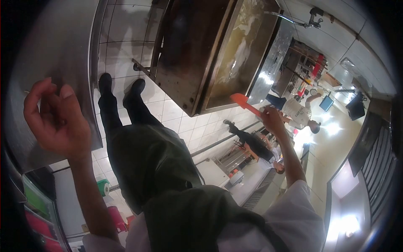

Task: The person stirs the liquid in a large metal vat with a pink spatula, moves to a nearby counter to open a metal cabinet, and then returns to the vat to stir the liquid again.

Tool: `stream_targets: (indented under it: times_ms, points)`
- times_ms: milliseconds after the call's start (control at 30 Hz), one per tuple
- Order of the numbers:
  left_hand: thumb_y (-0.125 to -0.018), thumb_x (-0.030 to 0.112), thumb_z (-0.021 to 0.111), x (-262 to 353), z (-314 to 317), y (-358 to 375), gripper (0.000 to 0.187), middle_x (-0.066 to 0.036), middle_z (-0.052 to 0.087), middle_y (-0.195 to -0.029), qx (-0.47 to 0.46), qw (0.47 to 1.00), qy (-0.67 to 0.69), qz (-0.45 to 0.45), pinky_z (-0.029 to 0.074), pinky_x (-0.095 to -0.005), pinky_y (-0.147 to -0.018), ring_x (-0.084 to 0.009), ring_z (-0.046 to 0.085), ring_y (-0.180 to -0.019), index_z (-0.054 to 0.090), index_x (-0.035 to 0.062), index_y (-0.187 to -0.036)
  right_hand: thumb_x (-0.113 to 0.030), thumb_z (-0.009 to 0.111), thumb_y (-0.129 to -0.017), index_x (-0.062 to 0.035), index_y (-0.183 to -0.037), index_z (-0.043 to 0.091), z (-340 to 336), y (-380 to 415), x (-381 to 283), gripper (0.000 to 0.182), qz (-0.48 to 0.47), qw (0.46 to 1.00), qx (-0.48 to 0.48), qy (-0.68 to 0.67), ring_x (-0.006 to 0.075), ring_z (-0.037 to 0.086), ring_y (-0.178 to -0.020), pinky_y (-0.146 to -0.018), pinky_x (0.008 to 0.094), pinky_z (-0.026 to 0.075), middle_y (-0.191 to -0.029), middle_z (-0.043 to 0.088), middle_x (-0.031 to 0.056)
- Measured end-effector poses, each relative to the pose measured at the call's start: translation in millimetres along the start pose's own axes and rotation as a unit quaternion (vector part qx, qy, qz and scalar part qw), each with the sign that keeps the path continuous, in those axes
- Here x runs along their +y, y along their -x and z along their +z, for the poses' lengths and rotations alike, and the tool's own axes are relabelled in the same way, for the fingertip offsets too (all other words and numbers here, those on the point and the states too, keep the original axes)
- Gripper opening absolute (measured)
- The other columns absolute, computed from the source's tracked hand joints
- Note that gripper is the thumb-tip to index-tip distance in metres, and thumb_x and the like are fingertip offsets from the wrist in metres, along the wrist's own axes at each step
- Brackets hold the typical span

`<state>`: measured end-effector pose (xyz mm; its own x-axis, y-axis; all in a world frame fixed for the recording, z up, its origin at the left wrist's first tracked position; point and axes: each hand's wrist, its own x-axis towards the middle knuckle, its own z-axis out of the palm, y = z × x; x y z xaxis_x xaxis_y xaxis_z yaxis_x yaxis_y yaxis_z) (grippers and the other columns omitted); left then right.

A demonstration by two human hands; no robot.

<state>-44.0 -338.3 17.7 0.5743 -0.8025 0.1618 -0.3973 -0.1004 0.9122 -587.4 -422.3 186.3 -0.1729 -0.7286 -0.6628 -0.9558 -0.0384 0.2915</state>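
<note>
My right hand (273, 120) grips the handle of an orange spatula (240, 100), a flat-bladed scraper. In this view its blade overlaps the near corner of a large steel vat (202, 94). Cloudy yellowish liquid (237, 54) with pale foam fills the vat. On the other side, my left hand (58, 115) is raised over a steel counter (63, 50), its fingers loosely curled and the thumb apart from them. Nothing shows in its palm.
A water tap (311, 20) reaches over the vat from the tiled wall. A person in a white shirt (297, 112) stands farther along the kitchen, and another person in a dark apron (254, 145) is behind. White floor tiles (121, 59) lie between counter and vat.
</note>
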Motion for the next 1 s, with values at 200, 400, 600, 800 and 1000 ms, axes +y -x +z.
stream_targets:
  times_ms: [200, 400, 600, 800, 1000]
  points:
    - [-0.088, -0.001, 0.068, 8.9, 10.7, -8.6, 0.033, -0.012, 0.062, -0.105, 0.026, 0.997, 0.047, 0.047, 0.041, -0.0161, -0.063, -0.0060, 0.054, -0.069, 0.054, -0.0026, -0.118, -0.020, 0.066, -0.086, 0.0028, -0.082, 0.066, -8.0, 7.7, -26.1, 0.023, 0.000, 0.996, -0.049, -0.072, 0.0258, 0.065, -0.061, -0.059, 0.0395, 0.047, -0.063, 0.063, 0.0192]
    - [-0.090, 0.000, 0.068, 7.9, 7.4, -6.9, 0.033, -0.010, 0.061, -0.102, 0.016, 0.998, 0.046, 0.025, 0.041, -0.0203, -0.066, -0.0082, 0.052, -0.073, 0.054, -0.0020, -0.120, -0.019, 0.064, -0.087, 0.0029, -0.082, 0.066, -13.9, 6.2, -36.9, 0.023, -0.010, 0.999, -0.023, -0.032, 0.0304, 0.065, -0.061, -0.060, 0.0405, 0.048, -0.064, 0.063, 0.0206]
    - [-0.092, -0.003, 0.064, 7.5, 1.8, -2.9, 0.032, -0.013, 0.062, -0.111, -0.013, 0.999, 0.040, -0.002, 0.050, -0.0269, -0.083, -0.0153, 0.061, -0.094, 0.053, -0.0042, -0.123, -0.017, 0.064, -0.087, 0.0015, -0.081, 0.066, -19.7, 10.4, -55.7, 0.020, -0.012, 0.997, -0.051, -0.053, 0.0278, 0.065, -0.062, -0.060, 0.0391, 0.048, -0.065, 0.063, 0.0181]
    - [-0.087, 0.004, 0.072, 14.9, 11.2, -11.8, 0.034, -0.005, 0.059, -0.093, 0.034, 0.997, 0.051, 0.036, 0.026, -0.0181, -0.050, -0.0031, 0.039, -0.057, 0.057, 0.0018, -0.117, -0.022, 0.064, -0.090, 0.0002, -0.085, 0.065, -20.8, -3.0, -28.6, 0.022, -0.033, 0.998, -0.013, -0.055, 0.0284, 0.066, -0.062, -0.058, 0.0400, 0.047, -0.066, 0.064, 0.0175]
    - [-0.088, 0.002, 0.069, 13.7, 9.3, -8.1, 0.033, -0.007, 0.059, -0.098, 0.011, 0.999, 0.048, 0.015, 0.033, -0.0201, -0.060, -0.0059, 0.045, -0.068, 0.056, 0.0000, -0.118, -0.019, 0.061, -0.092, -0.0022, -0.082, 0.059, -9.3, -55.0, 5.8, 0.019, -0.082, 0.989, 0.018, 0.118, 0.0430, 0.064, -0.069, -0.058, 0.0480, 0.047, -0.069, 0.062, 0.0219]
